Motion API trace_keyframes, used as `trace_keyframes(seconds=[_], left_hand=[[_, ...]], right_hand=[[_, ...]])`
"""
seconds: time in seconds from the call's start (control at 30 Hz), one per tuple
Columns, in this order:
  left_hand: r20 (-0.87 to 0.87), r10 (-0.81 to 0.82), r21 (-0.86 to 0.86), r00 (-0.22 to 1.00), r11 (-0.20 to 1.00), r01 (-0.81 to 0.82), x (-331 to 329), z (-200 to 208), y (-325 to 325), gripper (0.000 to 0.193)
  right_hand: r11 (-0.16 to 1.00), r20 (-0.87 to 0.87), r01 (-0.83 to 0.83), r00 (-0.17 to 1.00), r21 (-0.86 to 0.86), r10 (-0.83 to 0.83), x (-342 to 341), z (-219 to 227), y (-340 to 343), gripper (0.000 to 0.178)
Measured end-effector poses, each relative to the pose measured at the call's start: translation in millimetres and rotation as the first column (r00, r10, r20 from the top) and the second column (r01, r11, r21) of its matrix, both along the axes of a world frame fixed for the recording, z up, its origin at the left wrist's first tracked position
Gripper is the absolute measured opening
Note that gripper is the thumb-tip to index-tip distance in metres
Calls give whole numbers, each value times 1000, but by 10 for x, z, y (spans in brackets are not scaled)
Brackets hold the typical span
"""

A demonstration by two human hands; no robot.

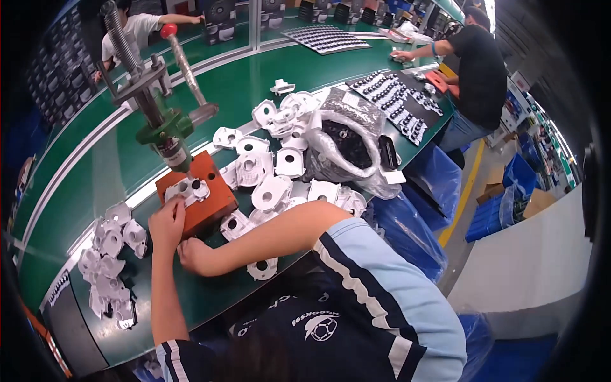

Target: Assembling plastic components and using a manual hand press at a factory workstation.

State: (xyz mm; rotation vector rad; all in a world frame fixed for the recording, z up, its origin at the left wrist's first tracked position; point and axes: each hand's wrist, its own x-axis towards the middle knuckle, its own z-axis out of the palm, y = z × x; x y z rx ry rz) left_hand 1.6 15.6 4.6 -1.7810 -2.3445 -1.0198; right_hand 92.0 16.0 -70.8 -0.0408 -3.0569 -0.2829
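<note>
A white plastic housing part (189, 190) with a dark round piece at its middle rests on top of an orange block (202, 218). Straight above it stands the ram of a green hand press (167, 130). My left hand (167, 224) has its fingertips closed on the part's near left edge. Down by the block's near side, my right hand (197, 256) is curled closed; what its fingers hold, if anything, is hidden. Loose white housings (272, 192) are heaped right of the block, and another pile of white parts (109, 258) lies to the left.
The press lever has a red knob (168, 30). Right of the heap sits a plastic bag of black parts (347, 143). Trays of small parts (398, 105) lie farther along the green table (245, 83). Two people work across and beyond it. Blue bins (407, 232) stand to the right.
</note>
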Motion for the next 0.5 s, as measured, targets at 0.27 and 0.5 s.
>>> trace_keyframes(seconds=[0.27, 0.5], left_hand=[[-11, -8, 18, 1000, 1000, 9, 16, 33, 59, 16], [-4, -49, 38, 999, 998, 49, 13, 73, -5, 15]], right_hand=[[985, 286, -67, 958, 158, 20, -54, 304, -143, 22], [932, -98, -214, 976, -293, 193, 83, 285, 142, 13]])
